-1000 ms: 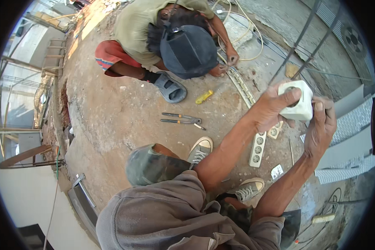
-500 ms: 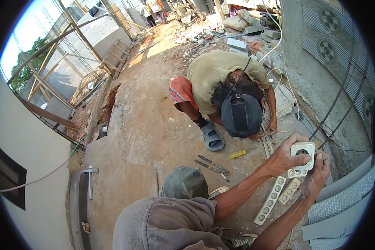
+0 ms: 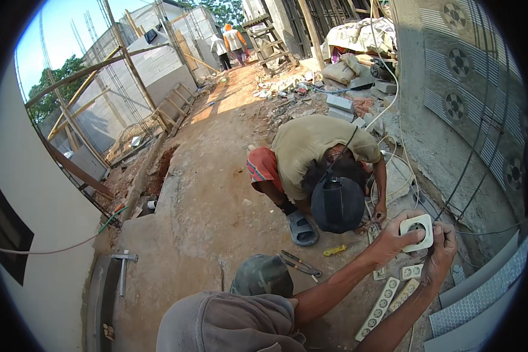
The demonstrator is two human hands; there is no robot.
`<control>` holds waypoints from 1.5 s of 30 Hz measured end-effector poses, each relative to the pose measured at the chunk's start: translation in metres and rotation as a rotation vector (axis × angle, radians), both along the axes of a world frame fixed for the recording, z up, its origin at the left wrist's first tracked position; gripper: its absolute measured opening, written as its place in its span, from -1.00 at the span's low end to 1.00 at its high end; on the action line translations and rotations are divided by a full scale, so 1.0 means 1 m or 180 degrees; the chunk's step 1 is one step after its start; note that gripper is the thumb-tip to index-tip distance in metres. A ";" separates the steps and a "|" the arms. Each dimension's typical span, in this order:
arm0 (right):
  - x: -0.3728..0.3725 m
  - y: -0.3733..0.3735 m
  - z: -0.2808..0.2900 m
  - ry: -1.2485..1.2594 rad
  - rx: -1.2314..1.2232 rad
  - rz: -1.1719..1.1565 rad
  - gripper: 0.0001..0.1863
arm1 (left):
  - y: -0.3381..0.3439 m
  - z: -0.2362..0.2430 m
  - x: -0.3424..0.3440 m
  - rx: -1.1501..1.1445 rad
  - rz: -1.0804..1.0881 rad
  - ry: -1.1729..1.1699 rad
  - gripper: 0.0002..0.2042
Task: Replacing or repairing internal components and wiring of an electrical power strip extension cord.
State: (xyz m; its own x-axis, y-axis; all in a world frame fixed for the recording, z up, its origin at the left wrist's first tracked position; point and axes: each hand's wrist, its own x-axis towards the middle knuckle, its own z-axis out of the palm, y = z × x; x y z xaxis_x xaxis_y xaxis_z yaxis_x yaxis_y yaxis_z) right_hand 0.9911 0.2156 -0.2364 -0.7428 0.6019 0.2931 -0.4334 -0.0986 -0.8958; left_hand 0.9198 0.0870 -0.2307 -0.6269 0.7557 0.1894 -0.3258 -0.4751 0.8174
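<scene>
A square white power socket [image 3: 418,233] is held up, its face toward me, at the right. My left hand [image 3: 390,242] is closed on it, the thumb lying across its front and the fingers behind. My right hand [image 3: 440,258] has its fingers curled against the socket's right edge; their tips are partly hidden. Below the hands, a long white multi-socket strip [image 3: 378,310] lies on the ground, with a shorter cream strip [image 3: 403,295] beside it and a small white socket block [image 3: 411,271] above that.
A co-worker in a dark cap [image 3: 337,204] squats just ahead, hands down among pale cables [image 3: 413,176]. Pliers [image 3: 301,264] and a yellow-handled tool [image 3: 335,250] lie on the ground. Grey sheets [image 3: 481,293] lean at the right, and bent steel rods [image 3: 474,182] hang by the wall.
My view has tilted up, bringing more of the far path into sight. Both hands and the socket sit slightly lower and further left in the picture; the grip looks the same.
</scene>
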 end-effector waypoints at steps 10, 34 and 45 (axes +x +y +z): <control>-0.007 0.009 0.006 -0.0622 0.0648 -0.0611 -0.78 | 0.014 -0.008 -0.003 -0.0060 0.0102 -0.0857 -0.54; -0.025 0.014 -0.099 -0.1498 0.0122 -0.0071 -0.75 | 0.034 -0.143 -0.003 0.0234 0.0068 -0.2604 -0.64; -0.038 0.003 -0.140 -0.1990 -0.0331 -0.0367 -0.73 | 0.036 -0.193 -0.015 0.0499 0.0179 -0.3402 -0.71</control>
